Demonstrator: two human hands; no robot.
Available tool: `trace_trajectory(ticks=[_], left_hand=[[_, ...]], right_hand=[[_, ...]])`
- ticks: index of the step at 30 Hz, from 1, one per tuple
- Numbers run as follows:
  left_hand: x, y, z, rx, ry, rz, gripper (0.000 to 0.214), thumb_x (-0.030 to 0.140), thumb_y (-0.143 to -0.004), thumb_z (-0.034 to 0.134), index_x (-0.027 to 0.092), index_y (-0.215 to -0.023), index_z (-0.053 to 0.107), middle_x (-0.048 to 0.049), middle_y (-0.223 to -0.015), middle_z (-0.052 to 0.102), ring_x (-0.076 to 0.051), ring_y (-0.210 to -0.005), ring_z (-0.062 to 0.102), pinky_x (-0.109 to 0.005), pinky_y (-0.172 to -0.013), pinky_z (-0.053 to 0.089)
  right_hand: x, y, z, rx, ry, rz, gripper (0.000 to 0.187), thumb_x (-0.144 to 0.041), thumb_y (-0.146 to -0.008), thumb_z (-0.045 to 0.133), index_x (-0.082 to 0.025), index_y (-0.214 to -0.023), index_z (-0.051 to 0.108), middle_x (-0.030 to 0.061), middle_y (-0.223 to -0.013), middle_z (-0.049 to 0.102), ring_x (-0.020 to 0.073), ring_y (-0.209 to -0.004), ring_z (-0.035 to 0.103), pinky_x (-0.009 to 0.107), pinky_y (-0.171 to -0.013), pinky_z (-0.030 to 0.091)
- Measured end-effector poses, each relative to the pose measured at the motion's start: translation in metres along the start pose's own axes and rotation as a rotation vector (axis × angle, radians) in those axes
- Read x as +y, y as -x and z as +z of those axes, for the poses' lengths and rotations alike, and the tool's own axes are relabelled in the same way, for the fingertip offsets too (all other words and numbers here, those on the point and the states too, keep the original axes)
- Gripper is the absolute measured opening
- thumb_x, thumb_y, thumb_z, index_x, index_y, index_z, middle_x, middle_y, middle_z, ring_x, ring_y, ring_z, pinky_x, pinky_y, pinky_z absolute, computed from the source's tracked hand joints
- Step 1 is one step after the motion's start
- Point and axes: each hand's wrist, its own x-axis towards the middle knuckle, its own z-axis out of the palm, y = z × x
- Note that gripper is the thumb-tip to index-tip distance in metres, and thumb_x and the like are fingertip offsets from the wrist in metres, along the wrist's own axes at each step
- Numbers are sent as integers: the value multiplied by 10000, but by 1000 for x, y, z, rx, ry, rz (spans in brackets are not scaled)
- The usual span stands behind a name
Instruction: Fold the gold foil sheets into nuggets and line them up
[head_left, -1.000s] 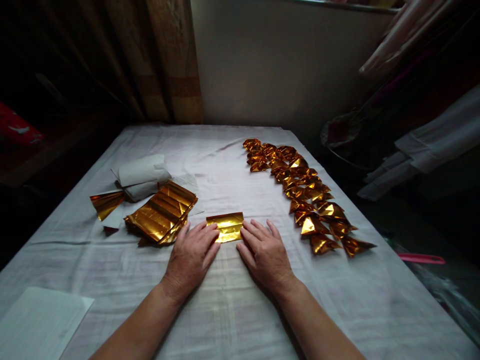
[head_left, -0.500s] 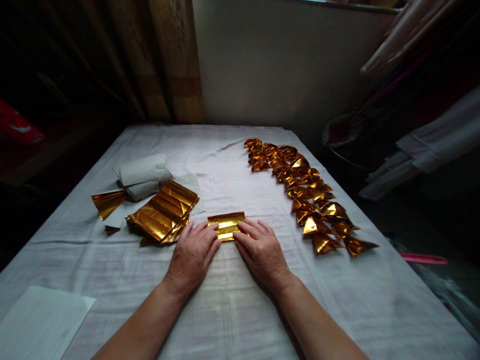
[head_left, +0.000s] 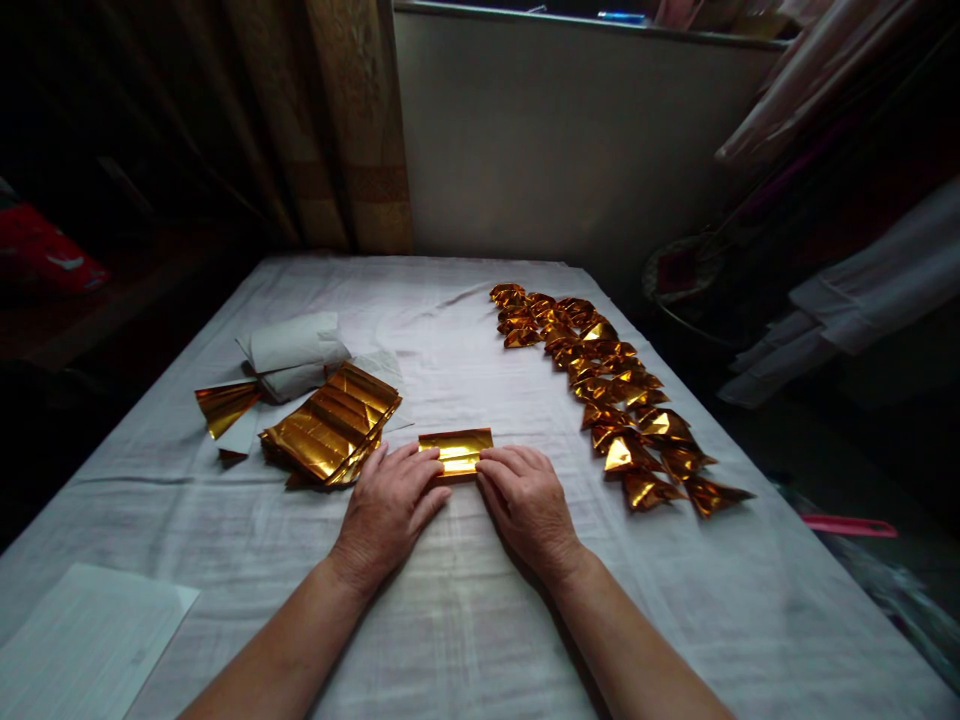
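Note:
A small gold foil sheet (head_left: 456, 446), folded into a narrow strip, lies on the white cloth in front of me. My left hand (head_left: 390, 510) rests flat with its fingertips pressing the strip's left near edge. My right hand (head_left: 525, 500) has its fingers curled over the strip's right near edge, pressing it down. A stack of flat gold foil sheets (head_left: 334, 425) sits just left of my left hand. To the right runs a row of several folded gold foil pieces (head_left: 615, 400).
The table is covered by a white cloth (head_left: 465, 620). A white paper bundle (head_left: 294, 352) and a loose gold scrap (head_left: 223, 405) lie at the left. A white sheet (head_left: 90, 640) lies at the near left corner. Curtains and hanging cloth stand behind and to the right.
Both hands have drawn closer together over the foil strip, and the strip looks narrower than before. My right fingers have curled more.

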Motion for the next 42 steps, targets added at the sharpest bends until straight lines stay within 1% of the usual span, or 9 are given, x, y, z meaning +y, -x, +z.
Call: trace_trajectory(ticks=[6, 12, 17, 22, 26, 32, 36, 39, 42], left_hand=[[0, -2, -2, 75, 61, -63, 233, 328, -967, 497, 235, -881, 693, -53, -1146, 723, -237, -1125, 618, -504, -1101, 360], [0, -5, -2, 89, 88, -104, 197, 305, -944, 520, 210, -807, 625, -71, -1152, 699, -254, -1140, 590, -493, -1062, 401], [2, -5, -1, 100, 82, -123, 141, 273, -929, 537, 202, -816, 583, -90, -1166, 682, -267, -1159, 577, -499, -1057, 407], [-2, -4, 2, 123, 60, -99, 92, 263, -933, 537, 201, -946, 603, -91, -1151, 683, -268, -1136, 593, -492, -1040, 431], [2, -3, 3, 179, -25, 2, 255, 210, -954, 499, 215, -1186, 604, -95, -1234, 659, -265, -1161, 586, -506, -1053, 421], [28, 4, 7, 60, -18, 226, 338, 270, -975, 478, 200, -1279, 609, -66, -1293, 664, -258, -1281, 530, -490, -1157, 326], [34, 8, 11, -6, -16, 221, 432, 349, -981, 468, 167, -1365, 552, -92, -1341, 636, -247, -1268, 556, -469, -1156, 343], [32, 11, 14, -26, -27, 201, 437, 361, -990, 449, 159, -1364, 550, -97, -1355, 625, -245, -1280, 550, -460, -1143, 368], [31, 11, 14, -52, -36, 179, 431, 355, -994, 434, 146, -1351, 556, -97, -1370, 613, -251, -1297, 536, -457, -1133, 388]], right_hand=[[0, 0, -3, -7, -24, 22, 268, -295, -1004, 453, -216, -933, 700, 54, -973, 717, 196, -928, 592, 332, -869, 400], [6, -2, 0, -7, 30, 195, 227, -320, -973, 516, -220, -840, 671, 39, -890, 675, 199, -886, 568, 316, -796, 362], [4, -5, 3, -5, 84, 258, 169, -326, -928, 603, -218, -802, 635, 28, -834, 638, 206, -833, 549, 314, -751, 332], [2, -9, 4, -32, 117, 307, 156, -319, -912, 620, -217, -794, 624, 30, -831, 627, 201, -807, 548, 310, -722, 316], [1, -10, 6, -27, 136, 325, 147, -312, -897, 636, -218, -785, 617, 32, -825, 627, 202, -803, 545, 309, -713, 309], [1, -9, 7, -1, 131, 324, 129, -288, -886, 640, -221, -780, 608, 27, -813, 619, 204, -795, 540, 313, -717, 312], [2, -8, 9, 26, 98, 322, 67, -280, -881, 640, -217, -868, 623, 31, -847, 634, 215, -821, 558, 319, -732, 329], [4, -6, 10, 61, 68, 323, 120, -242, -881, 620, -202, -995, 620, 35, -886, 651, 215, -829, 568, 321, -745, 341], [5, -6, 10, 56, 57, 312, 68, -205, -888, 592, -206, -951, 616, 31, -875, 652, 212, -826, 568, 319, -742, 338]])
